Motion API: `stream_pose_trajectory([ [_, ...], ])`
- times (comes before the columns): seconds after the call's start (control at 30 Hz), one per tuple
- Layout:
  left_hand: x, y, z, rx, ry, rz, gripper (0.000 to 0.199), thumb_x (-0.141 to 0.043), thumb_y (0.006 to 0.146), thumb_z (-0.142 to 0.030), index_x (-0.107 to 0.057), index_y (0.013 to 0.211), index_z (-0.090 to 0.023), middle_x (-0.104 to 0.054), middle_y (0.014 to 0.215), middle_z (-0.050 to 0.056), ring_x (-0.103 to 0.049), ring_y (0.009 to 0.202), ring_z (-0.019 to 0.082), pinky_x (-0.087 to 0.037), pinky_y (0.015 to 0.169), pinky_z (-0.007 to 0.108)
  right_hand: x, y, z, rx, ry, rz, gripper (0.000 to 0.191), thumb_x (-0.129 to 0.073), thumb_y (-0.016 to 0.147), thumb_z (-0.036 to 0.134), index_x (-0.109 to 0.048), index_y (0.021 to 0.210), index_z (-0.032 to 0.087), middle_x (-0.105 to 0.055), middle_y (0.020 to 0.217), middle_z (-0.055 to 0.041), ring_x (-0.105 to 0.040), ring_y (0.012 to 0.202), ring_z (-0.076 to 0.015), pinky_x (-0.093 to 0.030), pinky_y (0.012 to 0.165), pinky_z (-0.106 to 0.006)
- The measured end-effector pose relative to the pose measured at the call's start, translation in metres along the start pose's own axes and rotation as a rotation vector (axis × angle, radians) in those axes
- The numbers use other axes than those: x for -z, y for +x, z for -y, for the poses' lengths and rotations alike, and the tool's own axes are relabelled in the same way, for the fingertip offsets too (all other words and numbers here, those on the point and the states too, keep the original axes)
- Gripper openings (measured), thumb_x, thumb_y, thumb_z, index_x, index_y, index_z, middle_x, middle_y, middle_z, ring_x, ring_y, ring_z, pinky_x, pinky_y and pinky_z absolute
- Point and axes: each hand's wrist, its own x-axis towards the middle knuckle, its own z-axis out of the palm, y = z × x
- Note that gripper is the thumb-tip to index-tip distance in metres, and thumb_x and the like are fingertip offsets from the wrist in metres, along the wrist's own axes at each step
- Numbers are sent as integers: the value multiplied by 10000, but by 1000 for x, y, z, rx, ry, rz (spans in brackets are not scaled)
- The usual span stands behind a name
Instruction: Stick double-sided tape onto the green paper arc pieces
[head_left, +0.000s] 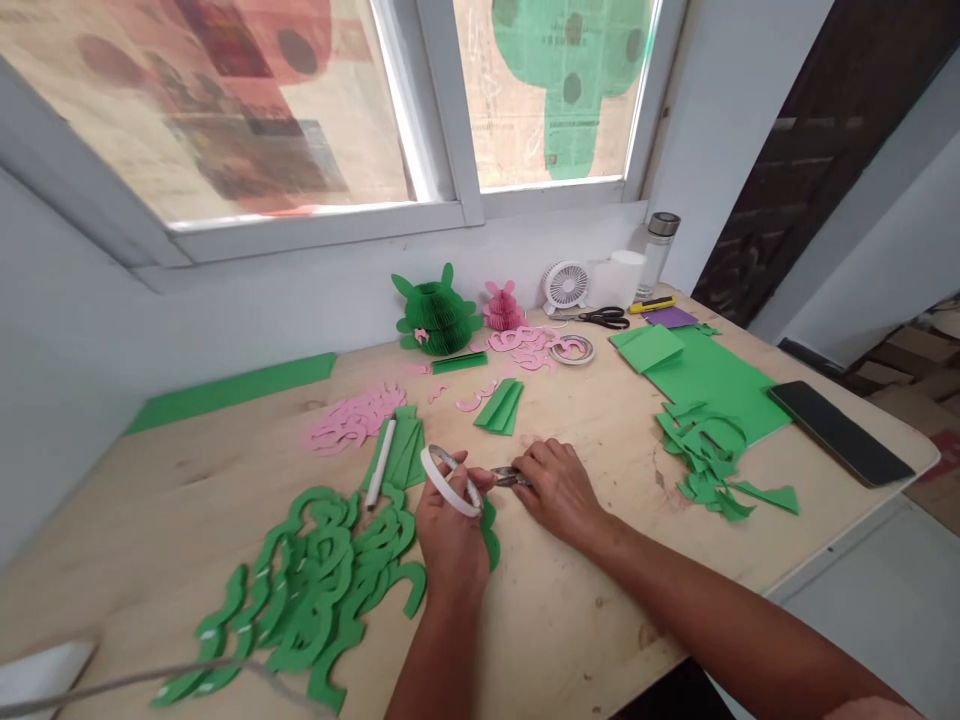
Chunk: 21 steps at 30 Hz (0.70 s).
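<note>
My left hand [455, 520] is closed around a roll of white tape [453, 484], which stands tilted between thumb and fingers. A wavy-edged green paper piece [490, 535] shows beside and partly under that hand. Just to the right, my right hand [559, 488] is closed on a small metal tool that looks like snips [508, 477]; its tip points at my left fingertips. Much of the tool is hidden by the fingers. Left of my hands lies a heap of curvy green paper cutouts [315, 570]. A white pen [381, 463] rests on folded green paper [405, 447].
Pink cutouts [356, 418], a green paper honeycomb figure [437, 318] and a pink one [502, 308] stand or lie towards the wall. Black scissors [606, 317], a fan [566, 286] and a bottle [658, 255] are behind. Green scraps [705, 445] and a phone [840, 432] lie right.
</note>
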Motion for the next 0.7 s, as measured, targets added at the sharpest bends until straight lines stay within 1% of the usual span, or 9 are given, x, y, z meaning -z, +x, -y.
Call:
stream_pose_trajectory([
  [0.1,1,0,2,-34,37,-2,314,-688,658,-281,-597,932,-158,-619,578,-17,-571,536,106,-473,587,231,-4,0,-1,-5,-42,-21,72,-614,802,224,-602,868,198,-597,930,-65,-476,874,-222,-311,716,-326],
  [0.23,3,0,3,-60,51,-3,311,-677,666,-290,-597,938,-162,-614,574,-22,-561,527,102,-443,542,209,-7,0,-3,-8,-66,-29,78,-621,800,228,-599,869,199,-596,932,-66,-477,871,-224,-310,717,-327],
  [0.37,2,0,4,-68,64,-19,289,-657,681,-292,-594,932,-163,-617,575,-22,-552,519,94,-434,543,204,-6,-1,-2,-10,-62,-28,82,-613,809,225,-603,886,203,-596,917,-63,-481,866,-223,-312,712,-326],
  [0.47,1,0,6,-76,79,-4,282,-646,684,-292,-591,930,-163,-621,583,-19,-573,538,108,-437,548,213,-4,-1,-1,-24,-47,-25,81,-607,822,236,-608,894,201,-597,924,-69,-486,868,-219,-319,720,-328],
  [0.57,0,-1,6,-95,105,-3,293,-641,679,-289,-593,937,-160,-628,583,-14,-584,550,113,-428,541,204,-4,-1,-2,-41,-28,-24,72,-572,851,247,-613,889,202,-602,918,-70,-493,873,-216,-326,736,-328],
  [0.7,-2,-2,8,-124,166,-11,285,-642,675,-292,-608,919,-149,-616,555,-20,-533,487,92,-394,493,186,-6,0,-5,-83,30,-35,139,-496,889,227,-621,837,196,-610,884,-79,-506,856,-215,-338,746,-328],
])
